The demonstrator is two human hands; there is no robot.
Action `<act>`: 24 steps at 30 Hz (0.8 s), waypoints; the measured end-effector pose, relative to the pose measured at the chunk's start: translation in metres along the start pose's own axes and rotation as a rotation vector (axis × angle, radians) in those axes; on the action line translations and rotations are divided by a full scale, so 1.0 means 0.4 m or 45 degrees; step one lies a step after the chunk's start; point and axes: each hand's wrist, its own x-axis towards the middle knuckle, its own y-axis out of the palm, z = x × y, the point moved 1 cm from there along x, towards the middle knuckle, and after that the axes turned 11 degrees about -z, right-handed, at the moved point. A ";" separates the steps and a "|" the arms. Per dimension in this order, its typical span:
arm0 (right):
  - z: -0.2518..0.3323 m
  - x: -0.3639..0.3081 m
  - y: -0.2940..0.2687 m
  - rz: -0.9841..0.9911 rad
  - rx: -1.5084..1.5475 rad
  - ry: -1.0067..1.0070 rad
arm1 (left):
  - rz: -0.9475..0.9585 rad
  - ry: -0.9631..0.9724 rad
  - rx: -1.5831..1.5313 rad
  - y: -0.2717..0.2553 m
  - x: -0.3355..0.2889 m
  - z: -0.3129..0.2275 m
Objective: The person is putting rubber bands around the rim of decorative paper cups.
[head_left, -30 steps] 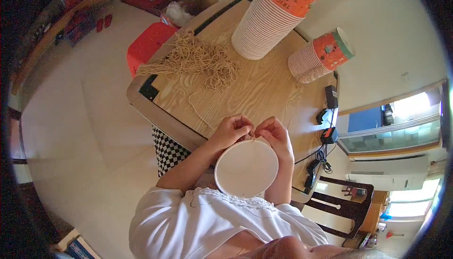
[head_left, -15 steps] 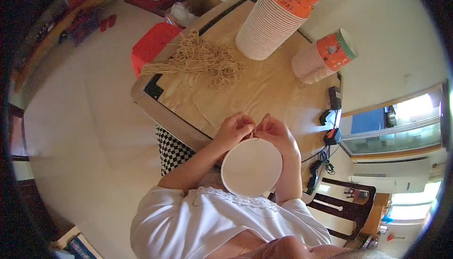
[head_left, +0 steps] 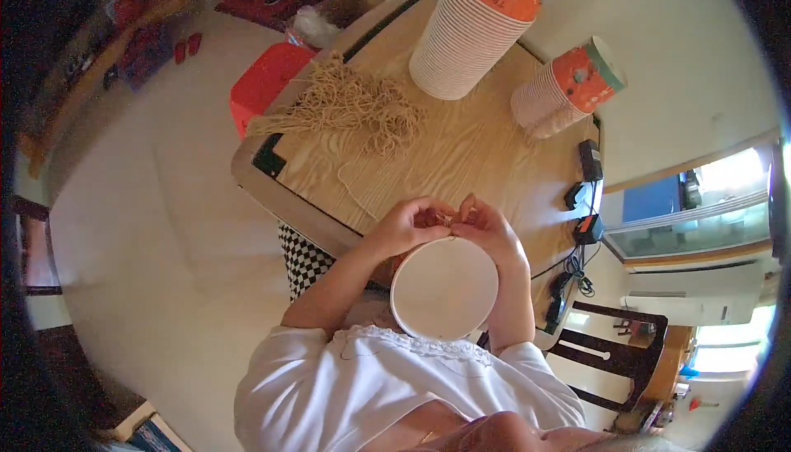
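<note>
Fingers of the left hand (head_left: 409, 226) and right hand (head_left: 492, 234) curl in close together at the upper rim of a round white container (head_left: 445, 289); what each pinches I cannot tell. I see the container just below the fingers. Beyond them on the table (head_left: 486, 159), tan twine (head_left: 338, 107) lies heaped to the left; a taller cup stack (head_left: 465, 48) and a shorter cup stack (head_left: 550, 99) stand to the right.

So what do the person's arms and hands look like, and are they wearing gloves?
No gloves: the left hand and right hand are bare. The white sleeves are short and loose, leaving both forearms uncovered. I see no watch or bracelet.
</note>
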 end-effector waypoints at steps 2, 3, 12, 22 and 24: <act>-0.006 0.003 -0.005 -0.013 -0.059 0.003 | 0.034 -0.018 0.040 -0.002 0.007 0.000; -0.004 0.002 -0.005 -0.013 -0.055 0.006 | 0.061 -0.030 0.074 -0.004 0.011 0.000; 0.006 -0.006 -0.001 0.045 0.095 0.021 | 0.112 0.070 0.278 -0.019 0.029 0.006; 0.025 0.011 -0.012 0.115 -0.178 0.021 | 0.059 -0.034 0.204 -0.023 0.021 -0.023; 0.034 0.015 -0.004 0.141 -0.149 0.028 | 0.003 -0.045 0.132 -0.013 0.017 -0.029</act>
